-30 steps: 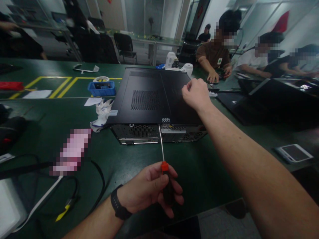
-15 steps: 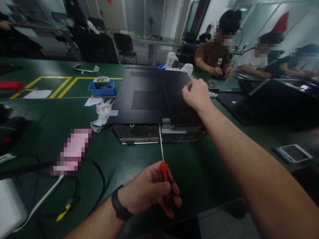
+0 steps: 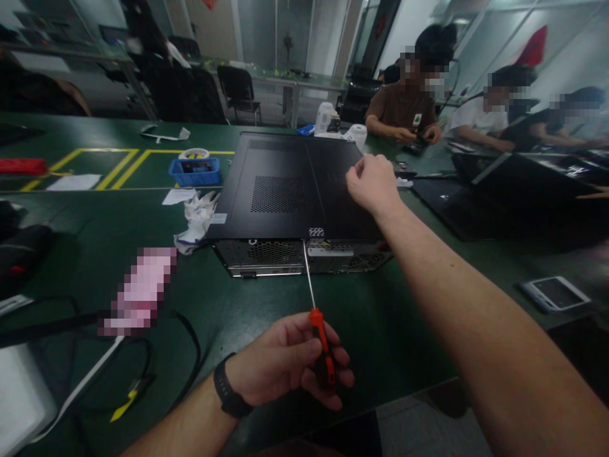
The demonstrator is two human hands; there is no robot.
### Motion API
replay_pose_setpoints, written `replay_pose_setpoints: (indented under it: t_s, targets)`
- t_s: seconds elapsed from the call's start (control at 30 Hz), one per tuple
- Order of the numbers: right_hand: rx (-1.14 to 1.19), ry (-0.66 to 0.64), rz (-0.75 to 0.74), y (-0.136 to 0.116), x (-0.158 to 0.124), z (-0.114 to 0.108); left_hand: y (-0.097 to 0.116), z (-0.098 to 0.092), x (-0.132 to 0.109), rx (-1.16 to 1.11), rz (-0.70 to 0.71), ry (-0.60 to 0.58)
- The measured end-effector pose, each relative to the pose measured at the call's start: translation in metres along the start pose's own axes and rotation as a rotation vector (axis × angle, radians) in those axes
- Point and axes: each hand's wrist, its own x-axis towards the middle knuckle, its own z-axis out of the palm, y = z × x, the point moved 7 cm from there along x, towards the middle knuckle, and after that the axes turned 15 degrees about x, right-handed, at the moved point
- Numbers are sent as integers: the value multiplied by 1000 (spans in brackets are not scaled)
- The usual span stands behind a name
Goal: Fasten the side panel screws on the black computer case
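A black computer case [image 3: 285, 190] lies flat on the green table [image 3: 238, 304], its rear panel facing me. My left hand [image 3: 290, 368], with a black wristband, is closed round the red and black handle of a screwdriver [image 3: 318, 336]. The thin shaft runs up to the top edge of the rear panel. My right hand [image 3: 373, 184] rests as a loose fist on the case's top cover near its right side, fingers curled with nothing visible in them.
A blue parts bin [image 3: 194, 170] and a crumpled white glove [image 3: 197, 212] lie left of the case. Black cables [image 3: 143, 374] lie at the near left. A tablet [image 3: 554, 293] sits at the right. Several people sit at the far right of the table.
My left hand's fingers have shifted on the screwdriver handle, which has turned a little. The right hand and the case have stayed put. The person opposite has drawn their hands closer together.
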Motion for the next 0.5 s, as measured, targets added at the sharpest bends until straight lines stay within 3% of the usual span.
replay_pose_setpoints:
  t_s: [0.27, 0.5]
  targets:
    - [-13, 8, -8, -1, 0, 0, -4, -3, 3, 11, 75, -56]
    - [-9, -13, 17, -2, -1, -1, 0, 2, -1, -35, -24, -3]
